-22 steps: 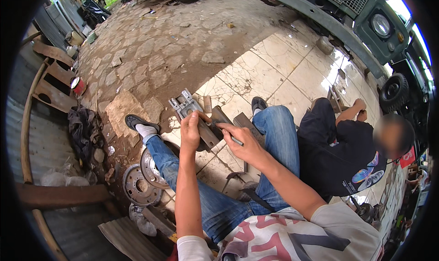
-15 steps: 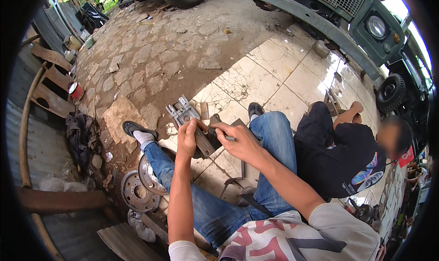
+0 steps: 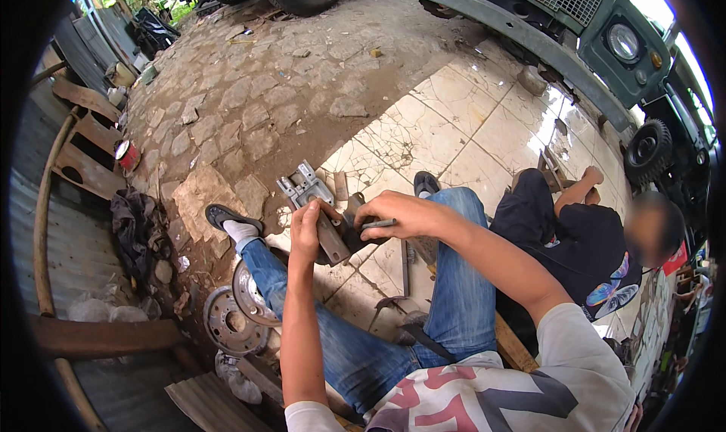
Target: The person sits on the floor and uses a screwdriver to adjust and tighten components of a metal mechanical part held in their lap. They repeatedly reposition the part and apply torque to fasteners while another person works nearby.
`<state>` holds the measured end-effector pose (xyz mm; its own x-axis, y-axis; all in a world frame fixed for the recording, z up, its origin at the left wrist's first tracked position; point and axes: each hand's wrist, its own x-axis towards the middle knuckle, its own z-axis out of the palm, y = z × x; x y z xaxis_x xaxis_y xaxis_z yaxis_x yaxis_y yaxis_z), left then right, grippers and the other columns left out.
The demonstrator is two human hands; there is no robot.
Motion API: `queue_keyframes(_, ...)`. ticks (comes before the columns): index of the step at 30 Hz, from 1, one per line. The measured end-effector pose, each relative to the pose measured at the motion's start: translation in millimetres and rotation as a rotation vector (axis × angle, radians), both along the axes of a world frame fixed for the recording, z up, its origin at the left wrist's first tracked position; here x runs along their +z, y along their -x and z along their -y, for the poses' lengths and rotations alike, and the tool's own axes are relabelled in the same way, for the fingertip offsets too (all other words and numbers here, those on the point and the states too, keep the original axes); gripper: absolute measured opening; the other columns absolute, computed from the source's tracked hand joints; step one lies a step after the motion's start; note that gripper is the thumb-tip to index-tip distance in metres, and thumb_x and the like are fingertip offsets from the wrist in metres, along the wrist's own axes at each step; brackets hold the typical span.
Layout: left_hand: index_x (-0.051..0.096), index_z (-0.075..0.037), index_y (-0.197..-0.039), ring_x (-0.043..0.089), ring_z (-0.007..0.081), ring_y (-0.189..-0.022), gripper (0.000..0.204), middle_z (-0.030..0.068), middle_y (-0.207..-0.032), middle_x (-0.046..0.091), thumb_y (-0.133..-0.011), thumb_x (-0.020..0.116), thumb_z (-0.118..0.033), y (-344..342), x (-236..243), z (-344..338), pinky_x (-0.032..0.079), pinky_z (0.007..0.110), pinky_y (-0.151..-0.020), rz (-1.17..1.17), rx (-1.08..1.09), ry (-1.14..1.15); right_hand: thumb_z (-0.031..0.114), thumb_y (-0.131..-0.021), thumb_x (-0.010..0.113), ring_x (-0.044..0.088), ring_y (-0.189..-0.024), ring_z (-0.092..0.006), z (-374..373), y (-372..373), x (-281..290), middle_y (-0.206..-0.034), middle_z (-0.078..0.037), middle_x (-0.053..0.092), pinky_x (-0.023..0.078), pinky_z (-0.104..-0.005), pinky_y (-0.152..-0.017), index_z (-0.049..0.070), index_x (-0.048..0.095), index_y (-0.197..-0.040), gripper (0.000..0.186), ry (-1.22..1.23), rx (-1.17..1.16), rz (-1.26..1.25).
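red can [image 3: 131,159]: contents unclear | left grip [image 3: 305,231]: metal part [image 3: 332,240] | right grip [image 3: 395,213]: rod [image 3: 384,223]

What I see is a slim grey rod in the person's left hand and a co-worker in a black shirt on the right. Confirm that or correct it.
The hand is wrong: in the head view, the slim grey rod is in the person's right hand, not the left hand. The co-worker in a black shirt is indeed on the right.
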<state>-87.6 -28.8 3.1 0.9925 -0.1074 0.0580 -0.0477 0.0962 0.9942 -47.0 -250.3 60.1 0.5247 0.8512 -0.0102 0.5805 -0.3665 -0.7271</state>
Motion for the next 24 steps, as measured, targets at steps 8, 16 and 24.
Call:
queue_keyframes(8, 0.065, 0.003, -0.078, 0.056, 0.016, -0.063, 0.053, 0.0092, -0.069, 0.063, -0.097, 0.037, -0.039, -3.1, -2.1, 2.7, 0.043, 0.029, -0.062, 0.082, 0.044, -0.059, 0.035, -0.081, 0.073, 0.063, -0.061, -0.0327, -12.5, 3.6, 22.0, -0.061, -0.016, 0.061, 0.047, -0.0396, -0.061, 0.004, 0.069, -0.09, 0.032, 0.063, -0.244, -0.025)
queue_keyframes(16, 0.064, 0.003, -0.079, 0.056, 0.0158, -0.068, 0.051, 0.0095, -0.072, 0.063, -0.098, 0.037, -0.036, -5.5, -3.4, 4.6, 0.044, 0.029, -0.065, 0.049, 0.019, 0.016, 0.03, -0.091, 0.063, 0.064, -0.074, -0.0365, -14.6, 5.2, 16.3, -0.078, -0.018, 0.065, 0.049, -0.044, -0.068, 0.003, 0.068, -0.093, 0.028, -0.171, -0.282, 0.174)
queue_keyframes(24, 0.064, 0.003, -0.079, 0.056, 0.0161, -0.066, 0.052, 0.0092, -0.072, 0.063, -0.098, 0.038, -0.038, -3.5, 0.6, 2.0, 0.044, 0.029, -0.065, 0.058, 0.061, 0.001, 0.03, -0.095, 0.057, 0.065, -0.073, -0.037, -19.8, 9.5, 8.0, -0.079, -0.02, 0.066, 0.05, -0.0434, -0.064, 0.001, 0.067, -0.088, 0.031, -0.121, -0.388, 0.314)
